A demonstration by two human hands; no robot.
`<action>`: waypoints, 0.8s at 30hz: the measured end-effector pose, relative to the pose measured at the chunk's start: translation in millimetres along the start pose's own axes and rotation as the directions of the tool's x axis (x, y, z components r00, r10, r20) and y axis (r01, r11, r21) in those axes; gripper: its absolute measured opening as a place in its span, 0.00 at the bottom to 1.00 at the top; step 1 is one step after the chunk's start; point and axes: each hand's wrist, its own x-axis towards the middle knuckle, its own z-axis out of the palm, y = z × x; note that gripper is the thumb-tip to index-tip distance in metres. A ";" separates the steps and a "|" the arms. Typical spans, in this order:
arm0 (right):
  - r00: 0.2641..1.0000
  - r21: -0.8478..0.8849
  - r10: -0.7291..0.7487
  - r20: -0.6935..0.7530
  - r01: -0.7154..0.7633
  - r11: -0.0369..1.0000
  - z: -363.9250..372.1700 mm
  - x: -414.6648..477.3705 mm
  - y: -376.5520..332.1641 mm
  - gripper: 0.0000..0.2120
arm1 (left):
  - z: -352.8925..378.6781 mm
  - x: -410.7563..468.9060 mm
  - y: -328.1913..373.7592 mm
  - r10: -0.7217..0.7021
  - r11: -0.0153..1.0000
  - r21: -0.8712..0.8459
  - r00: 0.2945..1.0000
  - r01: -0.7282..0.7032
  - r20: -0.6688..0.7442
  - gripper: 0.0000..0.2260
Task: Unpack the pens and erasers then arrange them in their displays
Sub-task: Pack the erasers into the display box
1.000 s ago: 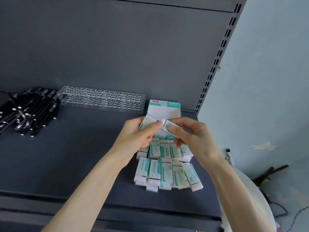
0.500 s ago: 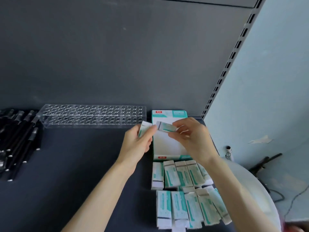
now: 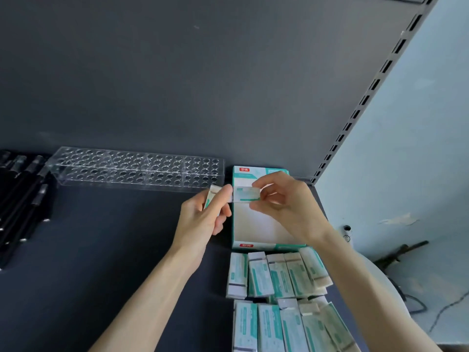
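At the far left the black pens point(image 3: 22, 199) lay loose on the shelf point(image 3: 114, 250), beside the clear pen rack point(image 3: 137, 168), whose holes stood unfilled. The left hand point(image 3: 200, 219) had its fingers point(image 3: 223, 199) curled round one wrapped eraser point(image 3: 212, 195), held just left of the display box point(image 3: 261, 224). The right hand point(image 3: 286, 207) pinched a second eraser point(image 3: 247, 194) by its end between thumb and fingers point(image 3: 266, 182), level over the rear half of the open box. A second before, both hands had worked close together, low over the loose erasers point(image 3: 279, 275). They had since risen clear of that pile and drawn the two pieces apart. That looked like sorting giving way to placing. The right hand's eraser seemed next to go into the box, whose white floor showed bare where visible. The pile in front and all the pens were still to be arranged.
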 end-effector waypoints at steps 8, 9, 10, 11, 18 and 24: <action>0.992 0.215 -0.033 0.119 0.007 0.977 3.2 -0.9 0.4 0.11 | 2.1 -1.4 2.9 0.086 0.996 0.003 0.996 -0.086 0.006 0.06; 0.990 0.263 -0.014 0.142 -0.025 0.964 1.7 0.6 0.3 0.09 | 2.1 -1.7 2.1 0.116 0.992 0.043 0.993 -0.117 0.007 0.04; 0.986 0.300 0.014 0.163 -0.064 0.952 -0.5 2.1 0.1 0.07 | 2.4 -2.0 0.9 0.147 0.986 0.081 0.989 -0.147 0.008 0.03; 0.981 0.318 0.049 0.187 -0.108 0.942 -3.4 3.4 -0.2 0.07 | 2.7 -2.1 -0.3 0.179 0.978 0.110 0.984 -0.179 0.011 0.03; 0.978 0.044 0.177 0.106 -0.182 0.982 -15.9 18.0 7.7 0.08 | 2.8 -1.4 -6.0 0.172 0.978 0.116 0.985 -0.174 0.032 0.12; 0.996 -0.339 -0.060 -0.066 0.034 0.940 0.7 27.2 21.1 0.09 | 1.5 3.1 -13.7 0.022 1.000 0.014 0.996 -0.021 -0.082 0.08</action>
